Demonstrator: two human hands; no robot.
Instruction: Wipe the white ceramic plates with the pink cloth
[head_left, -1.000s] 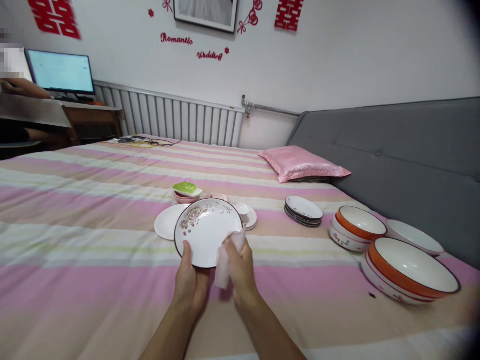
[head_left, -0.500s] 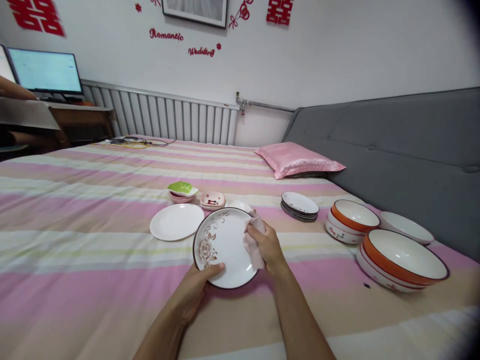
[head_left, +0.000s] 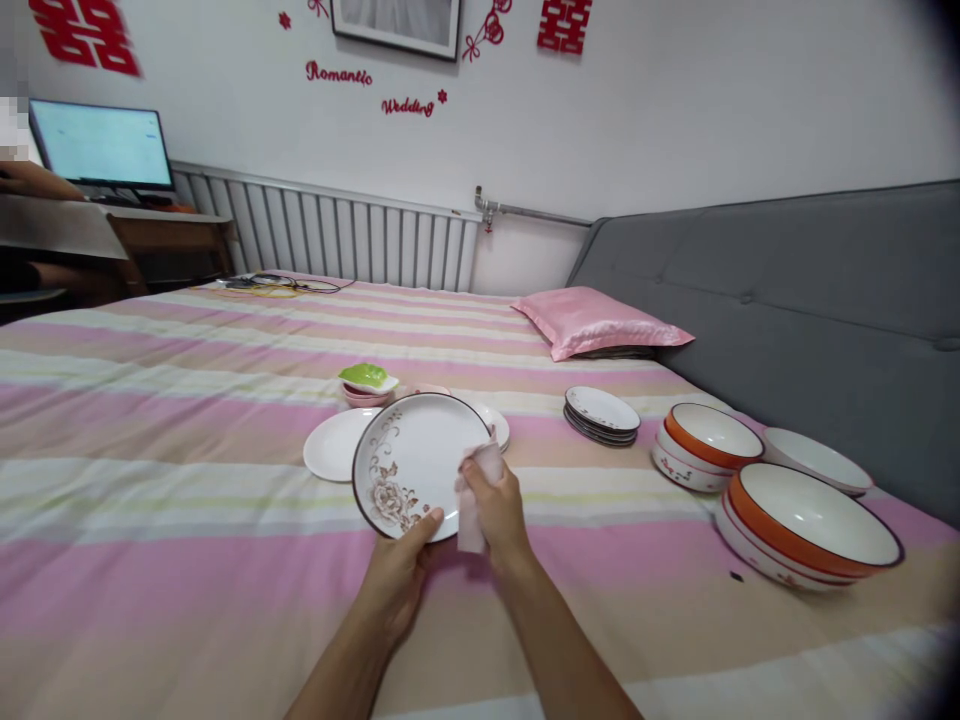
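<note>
A white plate (head_left: 427, 450) with a dark rim and brown flowers is tilted up above the bed. My left hand (head_left: 405, 570) grips its lower edge, the thumb lying on its face. In my right hand (head_left: 496, 505) is a pale pink cloth (head_left: 472, 520), pinched against the plate's right edge. Behind the plate lies a white oval plate (head_left: 330, 445), partly covered by it. A green leaf-shaped dish (head_left: 367, 376) rests on small pink dishes (head_left: 366, 397). Another pink dish and a white dish (head_left: 495, 425) are mostly hidden.
To the right stand a stack of small plates (head_left: 602, 410), orange-and-white bowls (head_left: 814, 515) and a white dish (head_left: 817, 458) by the grey headboard (head_left: 810, 270). A pink pillow (head_left: 600, 318) and cables (head_left: 285, 284) lie farther back. A person's arm (head_left: 41, 182) shows at the desk, far left.
The plate has moved left and slightly up, and its flowers have turned toward the bottom. My right hand has moved left with the cloth along the plate's edge.
</note>
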